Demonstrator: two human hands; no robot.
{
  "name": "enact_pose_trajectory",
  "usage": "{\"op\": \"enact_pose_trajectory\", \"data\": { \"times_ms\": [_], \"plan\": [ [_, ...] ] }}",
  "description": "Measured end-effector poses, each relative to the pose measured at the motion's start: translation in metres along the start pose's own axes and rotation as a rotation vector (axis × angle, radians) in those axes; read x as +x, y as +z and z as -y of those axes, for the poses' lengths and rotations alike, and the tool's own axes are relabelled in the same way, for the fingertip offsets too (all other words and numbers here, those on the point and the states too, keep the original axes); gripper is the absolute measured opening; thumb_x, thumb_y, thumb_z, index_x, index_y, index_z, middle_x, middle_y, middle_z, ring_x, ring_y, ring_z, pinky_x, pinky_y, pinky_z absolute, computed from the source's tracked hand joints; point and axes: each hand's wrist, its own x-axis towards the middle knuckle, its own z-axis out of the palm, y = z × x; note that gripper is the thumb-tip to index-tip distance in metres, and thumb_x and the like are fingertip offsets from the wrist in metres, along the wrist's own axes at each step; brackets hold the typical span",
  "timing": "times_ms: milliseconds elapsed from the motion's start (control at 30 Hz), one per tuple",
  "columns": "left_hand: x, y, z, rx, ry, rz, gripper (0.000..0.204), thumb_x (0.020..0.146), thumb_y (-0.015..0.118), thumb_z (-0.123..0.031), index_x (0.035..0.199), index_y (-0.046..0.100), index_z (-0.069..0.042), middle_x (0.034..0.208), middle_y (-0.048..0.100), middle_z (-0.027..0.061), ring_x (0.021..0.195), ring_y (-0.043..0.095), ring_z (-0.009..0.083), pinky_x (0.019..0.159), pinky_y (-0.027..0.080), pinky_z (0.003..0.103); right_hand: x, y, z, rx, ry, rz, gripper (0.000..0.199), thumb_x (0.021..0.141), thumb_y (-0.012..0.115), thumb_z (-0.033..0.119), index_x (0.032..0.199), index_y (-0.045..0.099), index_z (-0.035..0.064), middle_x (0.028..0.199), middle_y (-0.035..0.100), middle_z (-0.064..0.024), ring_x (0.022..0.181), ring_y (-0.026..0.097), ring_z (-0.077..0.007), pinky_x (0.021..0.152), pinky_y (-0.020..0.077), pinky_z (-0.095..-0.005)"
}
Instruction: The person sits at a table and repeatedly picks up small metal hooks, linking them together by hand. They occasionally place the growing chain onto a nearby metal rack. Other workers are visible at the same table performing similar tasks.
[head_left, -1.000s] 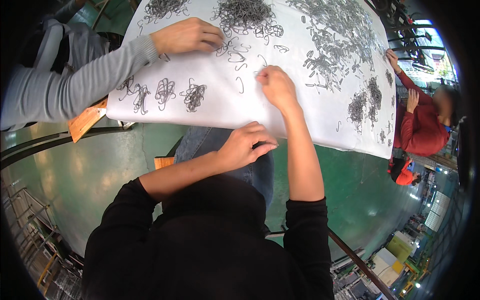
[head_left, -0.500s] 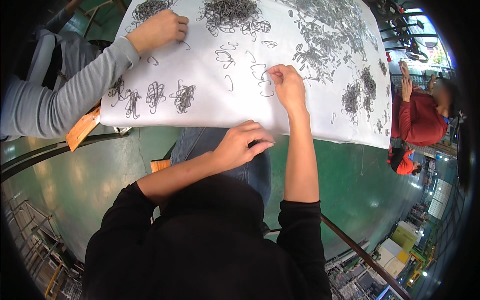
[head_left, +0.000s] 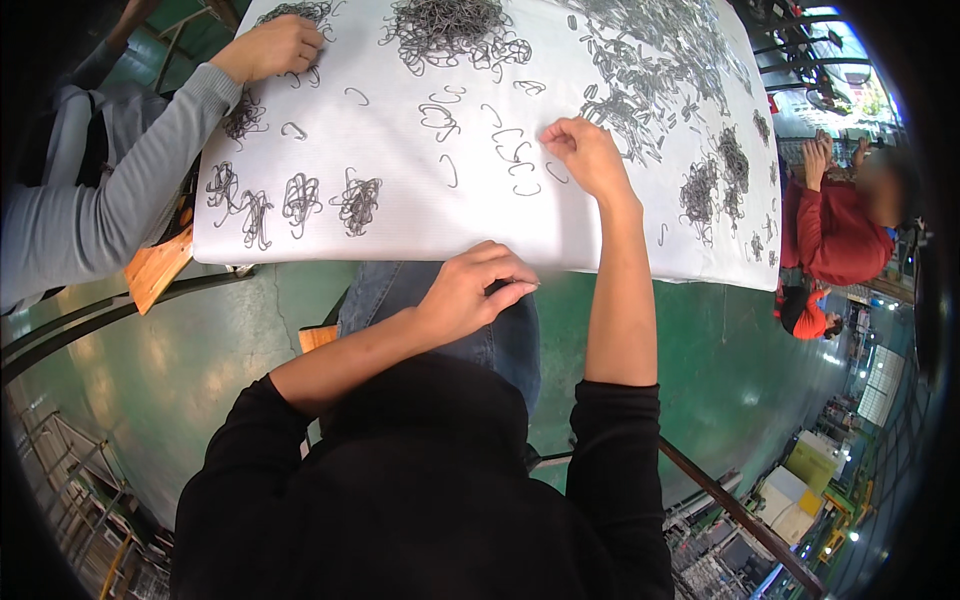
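My right hand (head_left: 590, 160) hovers over the white table covering with thumb and fingertips pinched together. Whatever is between them cannot be made out. Just below its fingertips lies a curved metal wire hook (head_left: 557, 173), and to its left are several more loose hooks (head_left: 515, 153). My left hand (head_left: 478, 290) is at the table's near edge, above my lap. Its thumb and forefinger are pressed together, and a tiny tip at them is too small to name.
A large tangled hook heap (head_left: 445, 30) lies at the far middle. Small metal pieces (head_left: 660, 60) spread over the far right, with hook bunches (head_left: 700, 195) nearby. More bunches (head_left: 360, 200) line the near left. A co-worker's hand (head_left: 275, 47) reaches in from the left.
My right hand has shifted slightly right, and a hook now shows on the table below its fingertips. The co-worker's hand has moved left and away. My left hand stays nearly in place.
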Motion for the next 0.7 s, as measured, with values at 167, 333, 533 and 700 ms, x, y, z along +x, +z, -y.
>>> {"op": "enact_pose_trajectory", "data": {
  "times_ms": [167, 333, 533, 700],
  "plan": [
    [-0.001, 0.001, 0.002, -0.005, -0.016, 0.004, 0.008, 0.08, 0.07, -0.004, 0.088, 0.07, -0.005, 0.084, 0.066, 0.0035, 0.077, 0.06, 0.0162, 0.067, 0.049, 0.028, -0.035, 0.004, 0.002, -0.207, 0.157, 0.023, 0.009, 0.081, 0.067, 0.014, 0.087, 0.067, 0.0071, 0.094, 0.065, -0.0092, 0.082, 0.065, -0.0281, 0.071, 0.0502, -0.0394],
    [-0.002, 0.003, 0.003, 0.003, 0.001, 0.029, 0.008, 0.08, 0.07, -0.004, 0.088, 0.07, -0.005, 0.084, 0.067, 0.0033, 0.076, 0.059, 0.0154, 0.066, 0.049, 0.028, -0.041, 0.02, 0.008, -0.072, -0.076, -0.217, 0.01, 0.082, 0.066, 0.016, 0.085, 0.062, 0.007, 0.089, 0.062, -0.01, 0.081, 0.063, -0.0314, 0.07, 0.049, -0.0426],
    [-0.002, 0.004, -0.002, 0.015, 0.002, 0.043, 0.009, 0.08, 0.07, -0.004, 0.089, 0.069, -0.005, 0.084, 0.066, 0.0034, 0.076, 0.059, 0.0155, 0.066, 0.049, 0.028, -0.031, 0.024, 0.014, -0.112, -0.142, -0.075, 0.01, 0.082, 0.066, 0.015, 0.085, 0.062, 0.0067, 0.09, 0.062, -0.01, 0.084, 0.062, -0.0312, 0.072, 0.0486, -0.0423],
    [-0.001, 0.004, 0.0, 0.004, -0.015, 0.047, 0.008, 0.081, 0.07, -0.005, 0.089, 0.07, -0.005, 0.084, 0.066, 0.0037, 0.077, 0.059, 0.016, 0.066, 0.049, 0.028, -0.056, 0.0, -0.01, -0.21, 0.036, -0.022, 0.01, 0.079, 0.068, 0.014, 0.085, 0.063, 0.0066, 0.091, 0.062, -0.0098, 0.086, 0.062, -0.0302, 0.073, 0.0491, -0.0412]
  ]
}}
